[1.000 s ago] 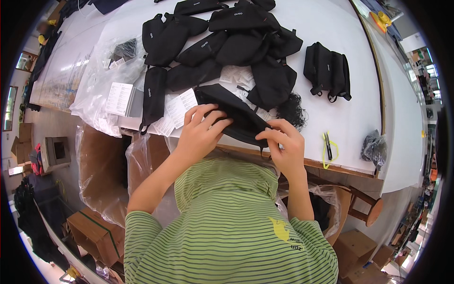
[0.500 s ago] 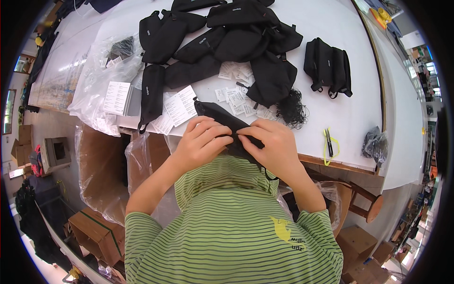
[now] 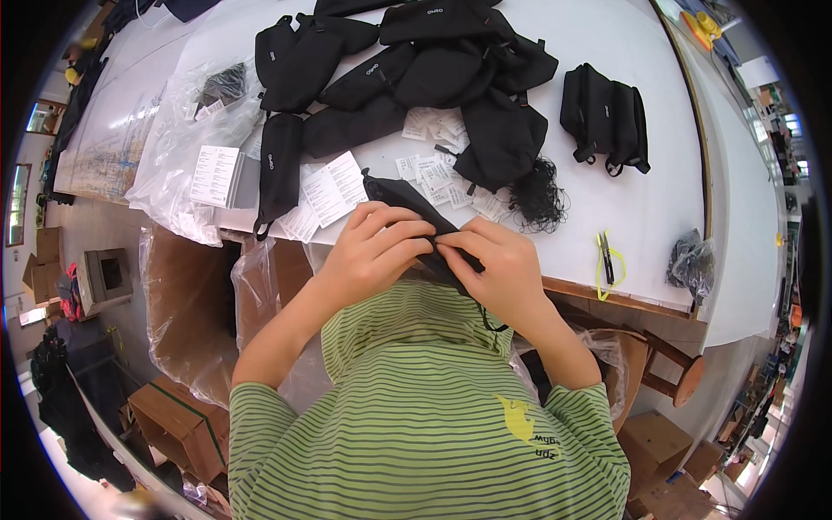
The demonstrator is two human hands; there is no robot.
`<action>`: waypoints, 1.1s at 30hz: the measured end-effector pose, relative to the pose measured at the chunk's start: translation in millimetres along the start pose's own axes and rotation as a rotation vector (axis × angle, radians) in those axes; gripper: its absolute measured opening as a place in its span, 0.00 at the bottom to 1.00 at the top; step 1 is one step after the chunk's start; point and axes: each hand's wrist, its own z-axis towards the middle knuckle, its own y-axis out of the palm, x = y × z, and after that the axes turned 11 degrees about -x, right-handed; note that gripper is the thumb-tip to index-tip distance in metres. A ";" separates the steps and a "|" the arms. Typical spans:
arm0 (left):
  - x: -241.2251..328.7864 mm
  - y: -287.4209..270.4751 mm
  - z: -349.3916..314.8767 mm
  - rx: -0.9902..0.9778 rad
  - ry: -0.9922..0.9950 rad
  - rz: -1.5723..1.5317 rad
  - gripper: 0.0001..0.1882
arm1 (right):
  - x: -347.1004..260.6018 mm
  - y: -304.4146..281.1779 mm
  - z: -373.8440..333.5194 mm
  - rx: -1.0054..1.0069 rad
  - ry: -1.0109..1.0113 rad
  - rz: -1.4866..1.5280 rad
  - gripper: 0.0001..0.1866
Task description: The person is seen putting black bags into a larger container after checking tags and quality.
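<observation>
Between my hands, at the table's near edge, is a black fabric pouch with a thin loop at its lower end. My left hand is closed on its near side, fingers bent over the cloth. With thumb and forefinger together, my right hand pinches the same pouch close to the left fingertips. Whatever small part sits between the fingertips is hidden. Just beyond lie small white printed tags and larger printed sheets. A tangle of black strings lies beyond my right hand.
Many black pouches are heaped at the far middle, with a few more at the right. Yellow-corded snips and a crumpled plastic bag lie near the right edge. A card stack stands left beside clear plastic. Below are cardboard boxes and a wooden stool.
Both hands keep their grip on the pouch and have barely shifted. The view has moved very slightly.
</observation>
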 end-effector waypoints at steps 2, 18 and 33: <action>-2.0 1.3 -0.7 -0.010 0.038 0.048 0.17 | 0.7 0.0 -0.1 -0.012 -0.008 0.018 0.04; 8.3 11.4 -1.1 -0.028 -0.106 -0.009 0.20 | 5.4 -6.1 -5.6 -0.165 0.130 0.353 0.04; 25.8 -9.6 -17.3 -0.331 -0.252 -0.102 0.15 | 46.1 -22.4 -34.4 -0.313 0.210 1.081 0.30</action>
